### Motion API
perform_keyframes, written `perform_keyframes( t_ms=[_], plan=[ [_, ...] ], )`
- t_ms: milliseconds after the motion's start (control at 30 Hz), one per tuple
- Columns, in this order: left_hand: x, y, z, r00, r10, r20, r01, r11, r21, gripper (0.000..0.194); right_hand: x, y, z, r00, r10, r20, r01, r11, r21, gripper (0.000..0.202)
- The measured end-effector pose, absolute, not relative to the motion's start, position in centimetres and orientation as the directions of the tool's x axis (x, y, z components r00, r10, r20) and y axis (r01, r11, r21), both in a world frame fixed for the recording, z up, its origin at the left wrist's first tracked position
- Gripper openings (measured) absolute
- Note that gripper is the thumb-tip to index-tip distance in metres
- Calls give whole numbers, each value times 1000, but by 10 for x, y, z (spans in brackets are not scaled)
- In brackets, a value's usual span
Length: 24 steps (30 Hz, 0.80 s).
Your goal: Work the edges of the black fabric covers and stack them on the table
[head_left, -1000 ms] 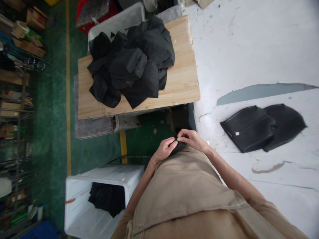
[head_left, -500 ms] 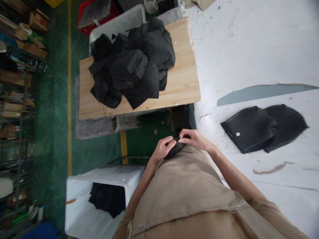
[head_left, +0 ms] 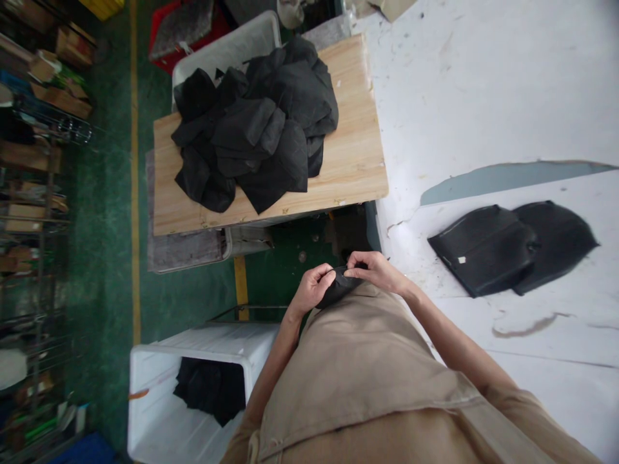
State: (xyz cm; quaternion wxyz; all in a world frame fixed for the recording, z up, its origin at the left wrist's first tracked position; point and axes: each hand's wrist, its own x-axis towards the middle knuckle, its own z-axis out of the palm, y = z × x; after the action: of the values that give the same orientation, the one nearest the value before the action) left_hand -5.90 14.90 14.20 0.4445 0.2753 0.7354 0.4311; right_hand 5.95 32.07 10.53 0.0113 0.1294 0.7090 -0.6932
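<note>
A piece of black fabric (head_left: 334, 291) is held up against the front of my beige apron. My left hand (head_left: 313, 287) pinches its edge on the left between thumb and fingers. Close beside it, my right hand (head_left: 373, 269) pinches the same edge on the right. The lower part of the fabric hangs in front of the apron, partly hidden by my hands. To the right, two black shaped pieces (head_left: 503, 248) lie overlapping on the white table (head_left: 483, 96); one bears a small white tag.
A heap of black fabric pieces (head_left: 261, 125) covers much of a wooden board (head_left: 355, 148) ahead. A white bin (head_left: 188, 444) at lower left holds more black fabric (head_left: 210, 390). Shelving (head_left: 41, 238) stands far left, beyond a yellow floor line (head_left: 135, 193).
My left hand has shifted slightly left along the fabric edge, widening the gap between my hands a little. Both hands keep their pinch.
</note>
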Motion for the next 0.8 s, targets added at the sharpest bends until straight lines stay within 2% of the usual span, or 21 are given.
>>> perform_keyframes(
  t_ms=[133,367,633,800],
  plan=[
    [-60,150,144,-451,807,-381,90,466,880,35,57,320,106,-974,140,-179,187,48,-981,33],
    [-63,143,144,-498,761,-415,21,489,872,35,58,329,97,-983,91,-162,166,30,-986,40],
    [-68,135,138,-587,710,-389,-35,457,889,35,64,339,93,-963,145,-226,231,19,-973,39],
    [-68,137,138,-556,734,-390,-28,452,891,35,58,329,100,-985,126,-119,127,53,-991,29]
  ],
)
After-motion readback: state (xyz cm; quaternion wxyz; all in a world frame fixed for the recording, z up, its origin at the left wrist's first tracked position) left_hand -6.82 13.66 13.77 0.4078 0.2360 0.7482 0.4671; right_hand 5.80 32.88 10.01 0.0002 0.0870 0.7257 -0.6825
